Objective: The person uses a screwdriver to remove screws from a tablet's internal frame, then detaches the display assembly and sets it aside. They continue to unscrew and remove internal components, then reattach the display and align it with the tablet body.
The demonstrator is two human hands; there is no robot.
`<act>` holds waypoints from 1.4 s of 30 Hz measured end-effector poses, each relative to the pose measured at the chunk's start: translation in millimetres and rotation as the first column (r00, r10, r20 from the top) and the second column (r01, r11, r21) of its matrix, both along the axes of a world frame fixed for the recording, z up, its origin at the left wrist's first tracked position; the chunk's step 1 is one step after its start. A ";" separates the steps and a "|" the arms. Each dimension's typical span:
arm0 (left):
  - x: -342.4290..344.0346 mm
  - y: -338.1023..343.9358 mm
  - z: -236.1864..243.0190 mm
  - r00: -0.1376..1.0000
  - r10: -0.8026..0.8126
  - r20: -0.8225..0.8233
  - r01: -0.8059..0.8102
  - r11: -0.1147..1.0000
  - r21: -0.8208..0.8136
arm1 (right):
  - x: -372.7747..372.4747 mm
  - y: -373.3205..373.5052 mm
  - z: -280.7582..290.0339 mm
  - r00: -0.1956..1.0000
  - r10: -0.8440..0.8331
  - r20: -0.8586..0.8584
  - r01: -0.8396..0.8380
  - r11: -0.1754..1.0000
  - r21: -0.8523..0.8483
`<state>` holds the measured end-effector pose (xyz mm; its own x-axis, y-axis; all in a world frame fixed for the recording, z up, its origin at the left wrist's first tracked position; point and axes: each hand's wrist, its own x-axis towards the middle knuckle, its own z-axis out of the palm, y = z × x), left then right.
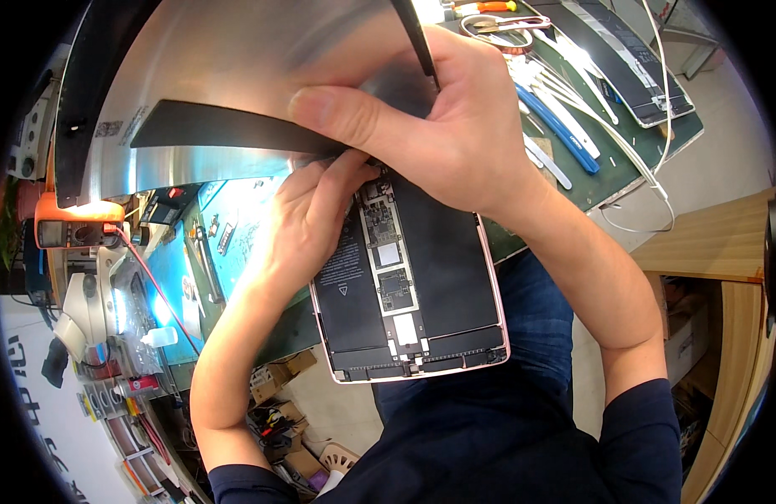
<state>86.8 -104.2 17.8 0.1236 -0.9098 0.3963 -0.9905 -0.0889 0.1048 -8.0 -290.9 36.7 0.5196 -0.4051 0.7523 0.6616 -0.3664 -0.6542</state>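
An opened tablet housing (455, 294) with a pink-gold rim lies in front of my body, its near end over my lap. Dark batteries flank a narrow circuit board (388, 252) along its middle. My right hand (463, 118) grips the tablet's screen panel (228, 59), thumb on the metal back and the other fingers hidden behind its edge. The panel is tilted up over the far end of the housing. Under it, my left hand (308, 218) has its fingers bent together at the board's far end; what the fingertips hold, if anything, is hidden.
An orange multimeter (77, 223) with a red lead stands at the left, beside a lit blue work mat (245, 210). Blue tweezers (556, 126), white cables and another tablet part (631, 59) lie at the far right. A wooden cabinet (707, 244) stands to the right.
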 end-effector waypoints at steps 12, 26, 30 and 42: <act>-0.4 3.2 -1.8 0.997 0.052 -0.054 -0.049 0.997 0.055 | -0.5 0.9 -0.6 1.000 0.023 0.002 -0.023 1.000 0.020; 1.1 2.7 -4.5 0.998 -0.011 -0.065 0.008 0.999 -0.040 | 0.8 2.2 -2.2 0.998 0.065 0.019 -0.066 0.997 0.050; 1.3 2.1 -4.3 0.998 -0.028 -0.056 0.024 0.998 -0.066 | -0.4 1.0 -0.4 0.998 0.058 0.018 -0.059 0.998 0.038; 3.1 4.8 -7.1 0.999 -0.015 0.043 0.021 0.989 -0.149 | 3.7 2.2 -2.1 0.999 0.034 0.026 -0.036 0.998 0.057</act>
<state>89.8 -99.4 10.7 0.0881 -0.8420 0.5322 -0.9956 -0.0572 0.0744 -4.3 -288.7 34.6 0.5152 -0.4295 0.7416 0.6900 -0.3053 -0.6562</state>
